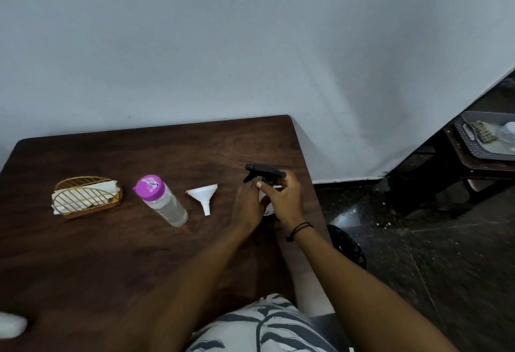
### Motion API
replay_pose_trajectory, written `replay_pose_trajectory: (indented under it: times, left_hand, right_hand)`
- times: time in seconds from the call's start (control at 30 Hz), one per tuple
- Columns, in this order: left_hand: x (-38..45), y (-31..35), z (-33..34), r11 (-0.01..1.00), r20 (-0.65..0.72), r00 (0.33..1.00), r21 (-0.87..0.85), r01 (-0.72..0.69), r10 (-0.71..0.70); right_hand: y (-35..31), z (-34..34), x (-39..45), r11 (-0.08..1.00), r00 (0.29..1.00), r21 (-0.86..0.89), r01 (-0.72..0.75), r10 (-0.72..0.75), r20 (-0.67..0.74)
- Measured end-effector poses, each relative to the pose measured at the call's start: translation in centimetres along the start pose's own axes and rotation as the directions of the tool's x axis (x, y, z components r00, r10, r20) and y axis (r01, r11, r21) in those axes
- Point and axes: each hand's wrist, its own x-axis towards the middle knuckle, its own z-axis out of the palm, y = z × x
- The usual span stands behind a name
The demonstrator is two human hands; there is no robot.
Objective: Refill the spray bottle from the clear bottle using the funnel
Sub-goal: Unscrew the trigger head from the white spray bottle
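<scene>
The spray bottle (264,173) stands near the table's right edge, with a black trigger head and a white body mostly hidden by my hands. My left hand (246,206) wraps the body from the left. My right hand (284,198) grips the neck just under the black head, thumb in front. A white funnel (204,195) lies on its side to the left, spout pointing toward me. Further left stands the clear bottle (164,201) with a purple cap, holding clear liquid.
A gold wire holder with white napkins (86,195) sits at the table's left. The dark wooden table (111,254) ends just right of my hands. A white object (11,323) lies at the near left corner. A dark side table with a tray (485,142) stands far right.
</scene>
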Motion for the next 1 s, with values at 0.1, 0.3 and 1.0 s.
replay_pose_trajectory:
  times: [0.1, 0.3, 1.0]
  left_hand:
    - [-0.2, 0.5, -0.1, 1.000, -0.024, 1.000, -0.024, 0.003, -0.004]
    - [0.1, 0.0, 0.4, 0.997, 0.004, 0.997, 0.008, 0.078, -0.078]
    - [-0.3, -0.4, 0.5, 0.975, 0.042, 0.980, 0.119, 0.188, -0.194]
  right_hand:
    - [0.1, -0.2, 0.2, 1.000, 1.000, -0.003, 0.017, -0.017, 0.023]
    - [-0.3, -1.0, 0.5, 0.999, 0.998, -0.025, 0.048, -0.047, 0.052]
    - [0.0, -0.5, 1.0, 0.995, 0.989, -0.050, 0.083, -0.076, 0.130]
